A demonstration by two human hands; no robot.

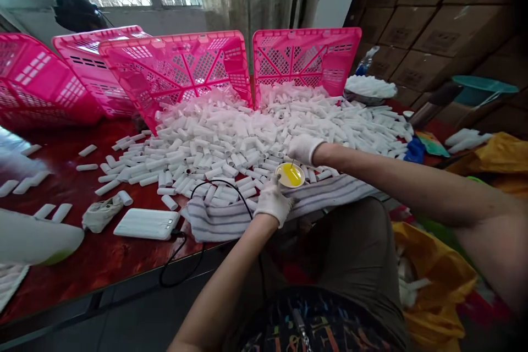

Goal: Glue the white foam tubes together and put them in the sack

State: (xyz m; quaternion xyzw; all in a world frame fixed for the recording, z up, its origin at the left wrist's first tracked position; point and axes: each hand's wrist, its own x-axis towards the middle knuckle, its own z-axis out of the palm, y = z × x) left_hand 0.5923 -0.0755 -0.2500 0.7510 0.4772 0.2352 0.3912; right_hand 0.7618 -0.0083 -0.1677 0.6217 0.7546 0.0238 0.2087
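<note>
My left hand (274, 201), in a white glove, holds a small round dish (290, 175) by its near left edge. Yellow liquid or paste lies in the dish. My right hand (306, 149), also gloved in white, is just above the dish's far right side, its fingers closed on a thin stick-like thing whose tip points down to the yellow. A large heap of short white tubes (231, 143) spreads behind and beside both hands. Under my forearms, a striped towel (231, 219) runs along the table's front edge.
Pink plastic baskets (185, 66) stand tipped behind the heap. On the red table (103, 264) lie a white power bank (146, 224) with a black cable (181, 253) and a crumpled cloth (100, 214). At right are a blue bottle (365, 62), a teal basin (480, 91) and stacked cartons (437, 27).
</note>
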